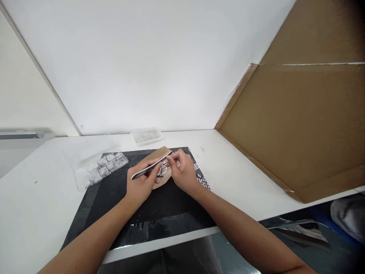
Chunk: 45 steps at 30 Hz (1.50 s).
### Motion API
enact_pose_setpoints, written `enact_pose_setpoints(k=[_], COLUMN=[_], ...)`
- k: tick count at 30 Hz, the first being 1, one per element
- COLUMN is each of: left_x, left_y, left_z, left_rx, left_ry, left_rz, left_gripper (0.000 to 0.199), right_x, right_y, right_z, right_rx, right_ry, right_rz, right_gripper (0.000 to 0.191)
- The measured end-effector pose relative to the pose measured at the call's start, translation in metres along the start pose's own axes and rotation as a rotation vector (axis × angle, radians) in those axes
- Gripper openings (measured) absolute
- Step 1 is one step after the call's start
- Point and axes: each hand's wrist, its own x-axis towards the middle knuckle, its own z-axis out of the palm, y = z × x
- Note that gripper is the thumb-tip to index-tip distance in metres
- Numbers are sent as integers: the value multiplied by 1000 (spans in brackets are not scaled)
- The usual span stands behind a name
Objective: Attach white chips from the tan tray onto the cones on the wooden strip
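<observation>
My left hand (144, 180) is closed around a long, thin strip with a dark face and a white edge (146, 170), held slanting up to the right. At the strip's upper end, the thumb and fingers of my right hand (184, 171) are pinched together. Whether they grip the strip itself or a small piece on it is hidden. Beneath both hands lies a tan board with a rounded lower edge (158, 153), with small white and dark pieces on it, partly covered by my fingers. A black mat (114, 207) is under the board.
Small white pieces (203, 182) lie in rows on the mat's right side. A clear compartment box (107, 167) with white contents sits at the left. Behind the mat stands a shallow translucent tray (146, 136). A large cardboard panel (293, 129) leans at the right.
</observation>
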Motion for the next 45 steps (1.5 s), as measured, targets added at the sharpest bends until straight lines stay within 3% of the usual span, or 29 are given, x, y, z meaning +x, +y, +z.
enact_pose_setpoints(k=[5, 24, 30, 38, 45], left_x=[0, 0, -1, 2, 0], left_y=[0, 5, 2, -2, 2], left_z=[0, -2, 0, -2, 0], left_rx=[21, 16, 34, -18, -41], left_ry=[-22, -4, -21, 5, -6], left_rz=[20, 30, 30, 12, -3], left_gripper=[27, 25, 25, 26, 25], right_x=[4, -1, 8, -1, 5], right_y=[1, -3, 6, -3, 8], right_z=[-5, 0, -9, 3, -4], right_rx=[17, -19, 0, -46, -70], right_ry=[29, -47, 40, -48, 10], right_rz=[64, -8, 50, -25, 9], right_gripper=[21, 21, 23, 21, 24])
